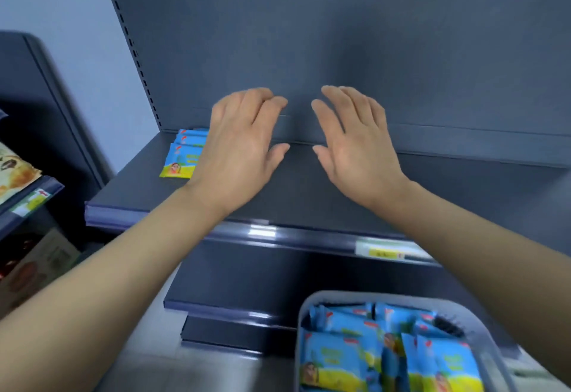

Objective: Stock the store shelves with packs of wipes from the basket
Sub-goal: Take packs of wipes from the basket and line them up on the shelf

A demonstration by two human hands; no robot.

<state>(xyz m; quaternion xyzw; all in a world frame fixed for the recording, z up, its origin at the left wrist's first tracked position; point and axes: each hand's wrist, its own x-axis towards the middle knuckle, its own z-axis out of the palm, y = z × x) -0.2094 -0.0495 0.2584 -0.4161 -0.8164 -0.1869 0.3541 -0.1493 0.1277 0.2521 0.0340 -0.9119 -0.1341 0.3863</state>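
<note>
Blue-and-yellow packs of wipes [182, 154] lie stacked at the far left of the dark grey shelf [309, 194]. Both my hands hover above the middle of that shelf and hold nothing. My left hand [241, 147] has relaxed fingers and partly covers the right edge of the stacked packs. My right hand [352, 141] is spread, palm facing left. At the bottom right a grey basket [304, 314] holds several more blue wipes packs [340, 357].
The shelf's back panel [340, 52] rises behind my hands. A price label [386, 251] sits on the shelf's front rail. Lower shelves [222, 305] step out below. A neighbouring shelf unit at the left carries snack bags [15, 172] and boxes [34, 268].
</note>
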